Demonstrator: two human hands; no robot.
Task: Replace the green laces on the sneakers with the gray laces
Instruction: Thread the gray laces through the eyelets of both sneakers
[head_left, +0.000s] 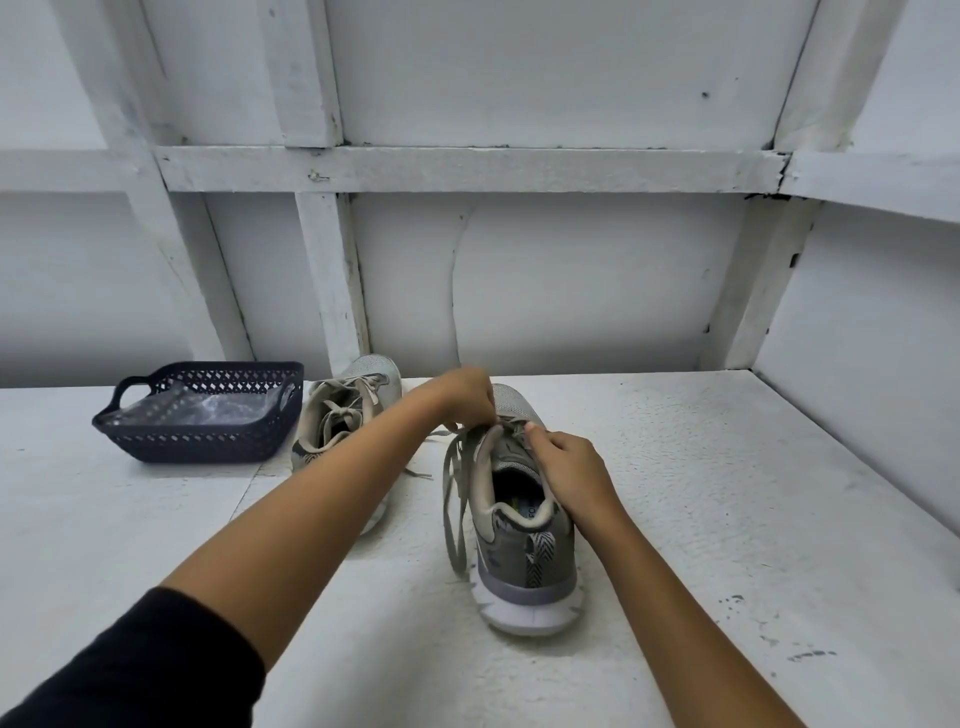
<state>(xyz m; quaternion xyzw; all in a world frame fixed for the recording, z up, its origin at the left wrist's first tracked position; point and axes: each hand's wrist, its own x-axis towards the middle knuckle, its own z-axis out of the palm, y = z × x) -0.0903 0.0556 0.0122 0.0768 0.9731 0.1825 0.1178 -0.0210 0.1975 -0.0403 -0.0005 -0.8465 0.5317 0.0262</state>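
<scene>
Gray mesh sneaker with white sole (524, 577) stands heel toward the viewer on the white tabletop (727, 493). Left hand (462, 396) and right hand (574, 470) each pinch the flat gray lace (447, 493) at the eyelets. The second gray sneaker (345, 410) stands beside a dark blue perforated basket (202, 441).

Both hands, the left hand (464, 393) and the right hand (571, 467), pinch gray laces (453, 499) on the near sneaker (514, 545); a second sneaker (343, 410) and a dark basket (202, 413) sit far left on the white worktop (727, 493).
</scene>
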